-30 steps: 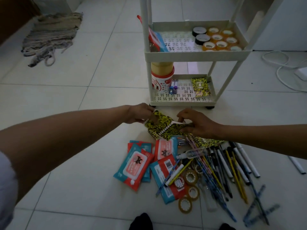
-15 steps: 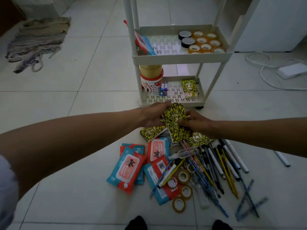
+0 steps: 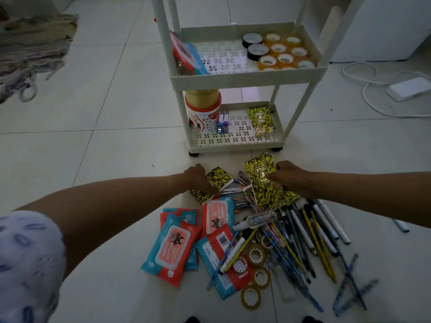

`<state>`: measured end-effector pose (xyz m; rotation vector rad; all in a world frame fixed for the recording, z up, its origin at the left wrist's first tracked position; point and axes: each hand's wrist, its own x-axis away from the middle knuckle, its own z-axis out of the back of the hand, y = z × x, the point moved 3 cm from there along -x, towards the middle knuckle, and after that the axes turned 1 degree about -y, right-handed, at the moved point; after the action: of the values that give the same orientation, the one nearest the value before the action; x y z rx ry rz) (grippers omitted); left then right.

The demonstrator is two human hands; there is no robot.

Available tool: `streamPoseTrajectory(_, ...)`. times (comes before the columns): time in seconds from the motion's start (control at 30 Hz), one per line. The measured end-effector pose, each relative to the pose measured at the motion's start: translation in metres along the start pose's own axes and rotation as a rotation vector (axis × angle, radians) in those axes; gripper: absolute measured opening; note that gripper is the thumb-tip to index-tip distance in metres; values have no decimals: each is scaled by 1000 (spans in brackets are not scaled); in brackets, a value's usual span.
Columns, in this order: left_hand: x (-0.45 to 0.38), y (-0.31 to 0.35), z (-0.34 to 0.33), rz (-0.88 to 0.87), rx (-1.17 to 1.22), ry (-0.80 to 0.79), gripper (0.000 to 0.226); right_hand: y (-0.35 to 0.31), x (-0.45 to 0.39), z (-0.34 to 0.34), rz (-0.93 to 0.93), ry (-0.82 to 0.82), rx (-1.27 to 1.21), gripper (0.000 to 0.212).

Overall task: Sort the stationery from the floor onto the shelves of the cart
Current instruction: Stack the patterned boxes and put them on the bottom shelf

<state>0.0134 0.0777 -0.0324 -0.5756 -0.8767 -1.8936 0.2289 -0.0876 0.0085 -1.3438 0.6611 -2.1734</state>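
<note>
Tape rolls [image 3: 281,52] and one notebook [image 3: 261,121] already lay on the cart [image 3: 245,75]. Both hands gripped notebooks: left hand [image 3: 198,180], right hand [image 3: 285,177]. Pens [image 3: 310,234] and wipes [image 3: 172,245] remained on the floor.

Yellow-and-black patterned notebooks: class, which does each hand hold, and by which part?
The right hand grips the large yellow-and-black notebook by its right edge. The left hand grips the small yellow-and-black notebook at its left edge.

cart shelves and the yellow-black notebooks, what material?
Cart shelves: look like moulded plastic, matte off-white; sign is the cut-out pinwheel holes and thick rounded rims.
Notebooks: likely card or paper covers, slightly glossy; the one the right hand holds is thin and flat with printed speckle.
</note>
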Motion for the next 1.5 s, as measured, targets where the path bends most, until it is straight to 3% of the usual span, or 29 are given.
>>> streamPoseTrajectory(0.17, -10, -3, -7, 5, -59, -47, 122, -2, -3, 1, 5, 18, -17, 40)
streamPoseTrajectory(0.23, -10, -6, -7, -56, 0, -68, 104, -4, -5, 0, 26, 10, -27, 39)
streamPoseTrajectory(0.37, 1, -8, -1, -218, 410, -218, 51, -10, -4, -1, 42, -38, -93, 30)
streamPoseTrajectory(0.43, 8, -8, 1, -241, 490, -280, 48, -11, -1, -2, 37, -61, -172, 35)
streamPoseTrajectory(0.53, 16, -11, 6, -199, 550, -330, 40, -17, 9, -2, 71, -91, -281, 21)
streamPoseTrajectory(0.67, 26, -14, 17, -207, 538, -371, 43, -19, 17, 8, 129, -73, -316, 23)
streamPoseTrajectory(0.77, 29, -11, 26, -215, 474, -225, 47, -22, 23, 16, 169, -32, -277, 19)
streamPoseTrajectory(0.87, 35, 4, 32, -243, 482, -88, 52, -28, 34, 15, 251, -105, -149, 21)
streamPoseTrajectory(0.97, 46, 25, 31, -276, 632, -130, 37, -31, 45, 2, 282, -259, -146, 26)
streamPoseTrajectory(1.1, 58, 55, 16, -221, 991, -87, 27, -37, 47, -11, 226, -324, -421, 30)
streamPoseTrajectory(1.17, 54, 61, 6, -160, 1200, 47, 42, -43, 47, -13, 192, -315, -452, 31)
streamPoseTrajectory(1.27, 48, 65, -2, -37, 1371, 246, 84, -49, 45, -18, 177, -254, -415, 29)
streamPoseTrajectory(1.33, 42, 73, -10, -44, 1368, 219, 94, -52, 48, -25, 182, -247, -417, 30)
streamPoseTrajectory(1.4, 48, 86, -17, -78, 1339, 83, 94, -53, 53, -33, 203, -281, -417, 29)
streamPoseTrajectory(1.5, 62, 90, -21, -168, 1260, -67, 70, -49, 58, -36, 215, -353, -409, 22)
